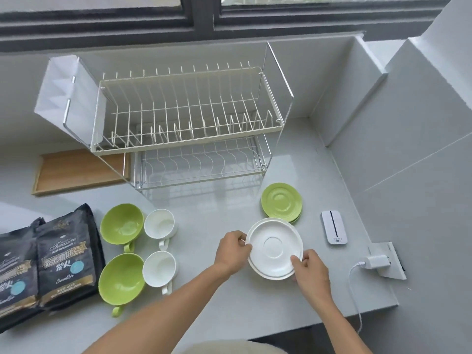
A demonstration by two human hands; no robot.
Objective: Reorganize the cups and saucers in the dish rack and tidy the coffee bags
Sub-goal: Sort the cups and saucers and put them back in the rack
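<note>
1. The two-tier dish rack [184, 118] stood toward the far edge of the desk [217, 302]; both wire tiers held nothing, and its long axis ran along that far edge.
2. The white saucers [275, 247], a stack of at least two, lay face up near the middle of the desk, toward the front edge; the left hand [233, 249] pinched the stack's left rim, fingers curled on it; the right hand [310, 270] gripped the near right rim, thumb on top.
3. The green saucers [281, 202], also stacked face up, sat just beyond the white stack, between it and the rack; whether the two stacks touched could not be told.
4. Two green cups [121, 223] and two white cups [159, 223] stood upright in a square toward the left side of the desk, green on the left, white on the right; all held nothing, handles pointing toward the front edge.
5. Black coffee bags [63, 261] lay flat at the left edge, overlapping, long axes running front to back.
6. A wooden tray [76, 172] lay left of the rack, partly under it; a small white device [334, 227] and a wall charger [376, 261] sat at the right edge.
</note>
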